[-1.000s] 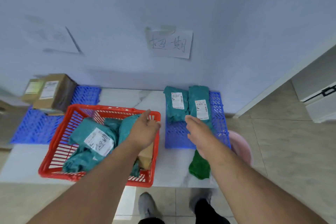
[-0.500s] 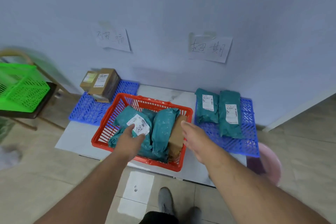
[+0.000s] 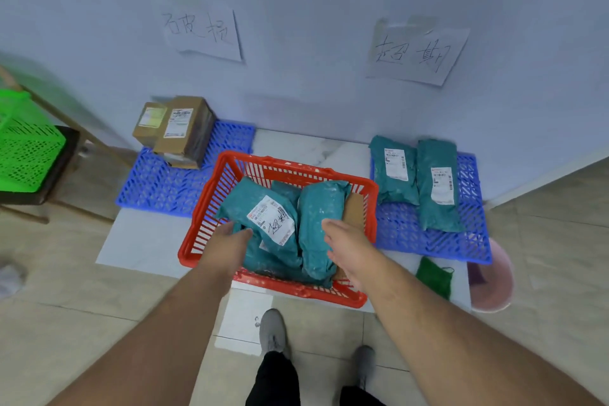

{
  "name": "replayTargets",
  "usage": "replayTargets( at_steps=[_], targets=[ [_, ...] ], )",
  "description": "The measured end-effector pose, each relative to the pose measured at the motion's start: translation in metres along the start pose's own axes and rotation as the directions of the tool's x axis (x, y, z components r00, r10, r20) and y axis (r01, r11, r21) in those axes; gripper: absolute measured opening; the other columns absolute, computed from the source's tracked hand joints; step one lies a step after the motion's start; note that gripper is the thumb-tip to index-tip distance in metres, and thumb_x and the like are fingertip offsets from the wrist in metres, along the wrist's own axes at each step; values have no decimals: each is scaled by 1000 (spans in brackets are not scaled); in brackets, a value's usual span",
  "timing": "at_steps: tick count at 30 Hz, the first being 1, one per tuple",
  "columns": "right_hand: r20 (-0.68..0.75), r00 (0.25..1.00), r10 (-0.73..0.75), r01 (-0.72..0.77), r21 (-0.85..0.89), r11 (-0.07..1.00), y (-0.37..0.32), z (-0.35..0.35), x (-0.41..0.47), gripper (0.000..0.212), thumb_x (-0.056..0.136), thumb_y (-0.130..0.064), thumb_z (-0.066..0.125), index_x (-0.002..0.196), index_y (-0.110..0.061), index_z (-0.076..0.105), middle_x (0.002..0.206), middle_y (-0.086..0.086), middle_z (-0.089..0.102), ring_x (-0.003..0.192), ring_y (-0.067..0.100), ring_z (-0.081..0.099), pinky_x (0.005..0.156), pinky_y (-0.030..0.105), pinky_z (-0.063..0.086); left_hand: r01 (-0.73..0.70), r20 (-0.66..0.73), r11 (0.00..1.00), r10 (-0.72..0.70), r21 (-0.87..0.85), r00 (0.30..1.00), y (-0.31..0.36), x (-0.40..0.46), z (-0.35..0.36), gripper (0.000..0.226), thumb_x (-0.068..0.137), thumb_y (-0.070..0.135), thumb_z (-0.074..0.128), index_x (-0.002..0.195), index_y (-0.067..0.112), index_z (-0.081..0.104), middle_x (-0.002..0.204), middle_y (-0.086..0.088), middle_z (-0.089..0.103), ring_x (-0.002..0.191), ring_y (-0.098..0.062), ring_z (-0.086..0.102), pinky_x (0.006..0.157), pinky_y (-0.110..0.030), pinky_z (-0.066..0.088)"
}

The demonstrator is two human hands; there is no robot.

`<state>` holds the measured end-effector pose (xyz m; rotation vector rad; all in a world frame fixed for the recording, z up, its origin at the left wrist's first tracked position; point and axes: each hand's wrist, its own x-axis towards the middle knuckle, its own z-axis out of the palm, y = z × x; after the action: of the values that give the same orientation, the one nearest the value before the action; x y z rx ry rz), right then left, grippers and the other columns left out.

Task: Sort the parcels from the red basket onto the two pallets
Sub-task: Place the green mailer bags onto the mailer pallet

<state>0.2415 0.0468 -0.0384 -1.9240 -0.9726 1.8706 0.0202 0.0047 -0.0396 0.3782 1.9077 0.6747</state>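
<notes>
Far left, a bright green plastic lattice basket (image 3: 26,145) sits on a dark stool. Next, a blue plastic grid pallet (image 3: 164,184) lies on the floor against the wall, with two brown cardboard boxes (image 3: 176,130) stacked at its back corner, white labels up. A handwritten paper sign (image 3: 202,31) is taped to the wall above it.

Centre: the red plastic slatted basket (image 3: 211,204) rests on a pale marble-look slab (image 3: 138,237), between both pallets. Inside it are several teal plastic mailer parcels; the top one, a teal mailer with a white scribbled label (image 3: 263,211), lies tilted at the left. My left hand (image 3: 230,241) is inside the basket, fingers curled at that mailer's near edge and gripping it, as far as I can tell. A second teal mailer (image 3: 316,217) stands beside it, with a flat brown cardboard parcel (image 3: 354,212) against the right wall.

My right hand (image 3: 349,247) hovers over the basket's right side, fingers loosely spread, holding nothing.

Right: a second blue grid pallet (image 3: 428,241) carries two teal labelled mailers (image 3: 415,175) side by side. Another paper sign (image 3: 417,51) hangs above it. A green cloth bag (image 3: 433,277) and a pink plastic tub (image 3: 497,283) sit at the near right.
</notes>
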Motion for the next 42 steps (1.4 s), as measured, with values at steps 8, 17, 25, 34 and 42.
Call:
replayTargets(
  at_steps=[8,17,25,34,42],
  targets=[
    [-60,998,-4,-11,-246,969,-46,62,82,44,111,-34,42,150,-18,54,112,-8,55,92,-3,54,83,29,45,182,189,976,-158,-116,969,0,77,10,14,99,10,59,109,10,69,89,-8,68,78,-19,62,79,-33,52],
    [-13,998,56,-56,-358,932,-43,84,115,16,108,-24,48,116,-31,59,85,-20,59,75,-3,56,78,20,55,327,383,881,-187,-342,905,6,109,10,31,103,14,55,132,21,64,120,-5,77,118,-25,67,108,-51,49],
    [5,984,176,-176,83,981,-43,69,91,16,107,-14,51,97,-20,62,94,3,70,94,17,71,102,41,60,124,378,965,-29,-229,925,25,79,3,36,104,14,48,125,33,70,115,6,80,114,-20,72,85,-41,59],
    [-114,993,-26,34,69,997,-45,7,45,17,100,-38,60,105,-28,72,109,-6,74,105,19,68,94,38,57,-115,372,992,127,-56,919,57,10,27,40,101,5,50,125,29,70,115,2,81,107,-24,73,81,-36,50],
    [-290,938,-187,260,239,936,-38,-93,-10,20,102,-16,63,119,-23,71,111,-3,75,104,18,71,89,33,59,-279,392,959,273,-43,879,95,-76,105,41,100,11,56,127,37,71,115,6,80,107,-19,74,79,-40,53]
  ],
)
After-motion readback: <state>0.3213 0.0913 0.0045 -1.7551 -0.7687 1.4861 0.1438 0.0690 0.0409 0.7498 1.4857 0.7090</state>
